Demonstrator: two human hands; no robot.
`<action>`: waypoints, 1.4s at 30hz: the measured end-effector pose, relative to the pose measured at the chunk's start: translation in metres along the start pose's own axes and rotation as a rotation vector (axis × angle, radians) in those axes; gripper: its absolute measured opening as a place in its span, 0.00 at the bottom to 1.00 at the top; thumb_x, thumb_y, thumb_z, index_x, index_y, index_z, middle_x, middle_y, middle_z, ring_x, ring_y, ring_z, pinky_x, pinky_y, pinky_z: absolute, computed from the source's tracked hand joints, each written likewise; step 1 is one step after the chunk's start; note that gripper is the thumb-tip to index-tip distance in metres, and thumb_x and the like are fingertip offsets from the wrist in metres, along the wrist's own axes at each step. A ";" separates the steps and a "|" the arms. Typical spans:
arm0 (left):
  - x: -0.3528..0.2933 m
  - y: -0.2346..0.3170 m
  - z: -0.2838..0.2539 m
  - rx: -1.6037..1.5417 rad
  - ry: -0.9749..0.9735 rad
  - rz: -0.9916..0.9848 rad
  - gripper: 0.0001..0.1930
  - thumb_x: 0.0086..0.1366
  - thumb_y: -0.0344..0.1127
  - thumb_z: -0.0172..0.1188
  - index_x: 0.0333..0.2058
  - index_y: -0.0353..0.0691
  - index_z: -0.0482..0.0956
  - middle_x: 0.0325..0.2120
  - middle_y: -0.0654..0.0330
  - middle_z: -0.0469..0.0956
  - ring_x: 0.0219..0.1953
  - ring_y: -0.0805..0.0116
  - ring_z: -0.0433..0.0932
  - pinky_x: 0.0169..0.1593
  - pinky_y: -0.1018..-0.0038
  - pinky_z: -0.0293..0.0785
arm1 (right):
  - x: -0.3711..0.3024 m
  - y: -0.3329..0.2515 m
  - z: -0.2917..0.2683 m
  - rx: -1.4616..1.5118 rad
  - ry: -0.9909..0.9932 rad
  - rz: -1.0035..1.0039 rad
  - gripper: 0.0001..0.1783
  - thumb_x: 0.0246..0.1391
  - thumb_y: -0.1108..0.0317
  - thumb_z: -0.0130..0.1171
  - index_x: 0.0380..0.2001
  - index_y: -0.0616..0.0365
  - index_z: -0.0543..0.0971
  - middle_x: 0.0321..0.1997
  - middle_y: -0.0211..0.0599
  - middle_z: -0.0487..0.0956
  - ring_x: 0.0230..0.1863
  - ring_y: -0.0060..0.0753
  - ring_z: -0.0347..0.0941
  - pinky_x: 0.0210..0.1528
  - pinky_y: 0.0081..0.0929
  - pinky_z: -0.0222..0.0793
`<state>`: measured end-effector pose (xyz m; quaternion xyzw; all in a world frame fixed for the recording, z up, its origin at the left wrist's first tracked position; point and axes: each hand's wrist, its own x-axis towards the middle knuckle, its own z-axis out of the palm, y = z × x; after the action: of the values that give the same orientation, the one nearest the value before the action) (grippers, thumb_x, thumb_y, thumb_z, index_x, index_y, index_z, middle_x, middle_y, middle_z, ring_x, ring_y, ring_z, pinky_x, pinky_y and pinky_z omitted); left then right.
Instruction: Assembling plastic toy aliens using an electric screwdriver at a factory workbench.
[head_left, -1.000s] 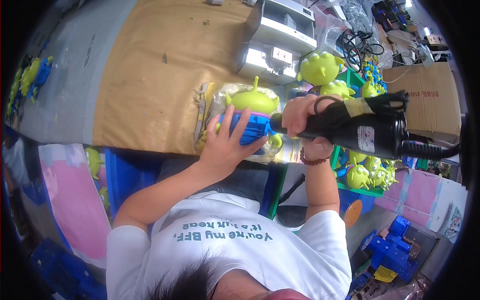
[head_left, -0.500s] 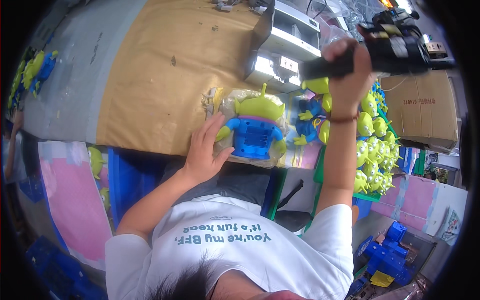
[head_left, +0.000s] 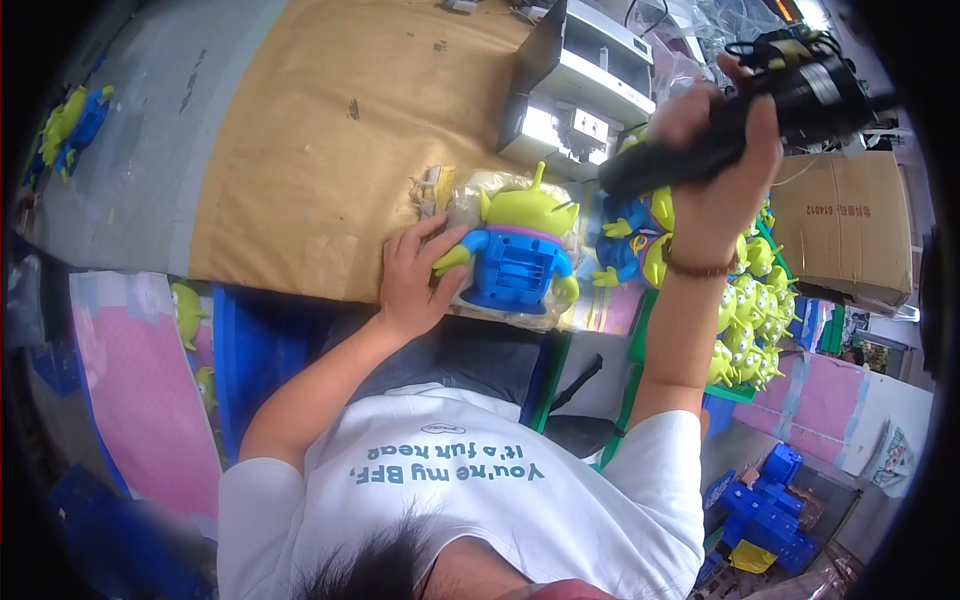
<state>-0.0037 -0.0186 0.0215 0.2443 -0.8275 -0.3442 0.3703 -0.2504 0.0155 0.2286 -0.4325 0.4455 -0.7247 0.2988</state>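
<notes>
A green and blue alien toy figure (head_left: 520, 262) lies on clear plastic at the table's front edge, its blue back with a battery compartment facing up. My left hand (head_left: 412, 275) has its fingers and thumb on either side of the toy's yellow-green hand and holds it there. Up at the right, my right hand (head_left: 735, 150) grips a black electric screwdriver (head_left: 800, 100). The thin tip points right, away from the toy. Some of the right fingers are blurred.
More alien figures (head_left: 745, 330) crowd a green crate at my right, and a few (head_left: 625, 245) lie beside the toy. A white-and-grey machine (head_left: 600, 60) stands behind. Brown sheet (head_left: 340, 150) covers the table. A cardboard box (head_left: 850, 230) stands far right.
My right hand has moved slightly right and down with the screwdriver, which has tilted. The left hand has closed in around the toy's hand, and the toy has shifted a little to the right.
</notes>
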 end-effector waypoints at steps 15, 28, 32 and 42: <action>-0.001 -0.005 -0.001 -0.035 0.037 0.030 0.22 0.57 0.36 0.63 0.52 0.47 0.76 0.51 0.52 0.72 0.50 0.51 0.69 0.54 0.63 0.63 | -0.065 0.031 0.049 -0.095 -0.164 0.011 0.36 0.51 0.44 0.60 0.55 0.55 0.63 0.27 0.34 0.70 0.25 0.31 0.69 0.32 0.33 0.68; -0.001 -0.007 0.000 -0.059 0.014 0.028 0.26 0.53 0.35 0.66 0.53 0.45 0.74 0.52 0.51 0.71 0.52 0.50 0.68 0.56 0.61 0.62 | -0.058 0.051 0.033 0.036 -0.478 -0.019 0.19 0.33 0.66 0.71 0.26 0.58 0.71 0.23 0.33 0.76 0.23 0.30 0.72 0.30 0.25 0.70; -0.003 0.000 -0.004 -0.064 -0.006 0.077 0.38 0.47 0.44 0.71 0.57 0.44 0.67 0.56 0.49 0.65 0.57 0.48 0.63 0.60 0.57 0.58 | -0.052 0.056 0.023 -0.030 -0.621 -0.094 0.27 0.41 0.60 0.70 0.39 0.58 0.66 0.25 0.35 0.73 0.21 0.31 0.71 0.28 0.31 0.70; -0.005 -0.002 0.001 0.041 -0.069 0.095 0.49 0.35 0.45 0.78 0.59 0.46 0.63 0.57 0.49 0.62 0.59 0.46 0.60 0.63 0.51 0.54 | -0.066 0.055 0.040 0.142 -0.371 0.055 0.25 0.44 0.57 0.70 0.40 0.57 0.70 0.25 0.34 0.73 0.23 0.31 0.71 0.31 0.30 0.69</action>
<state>-0.0007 -0.0160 0.0172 0.2002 -0.8574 -0.3172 0.3524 -0.1826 0.0308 0.1641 -0.5242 0.3423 -0.6535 0.4255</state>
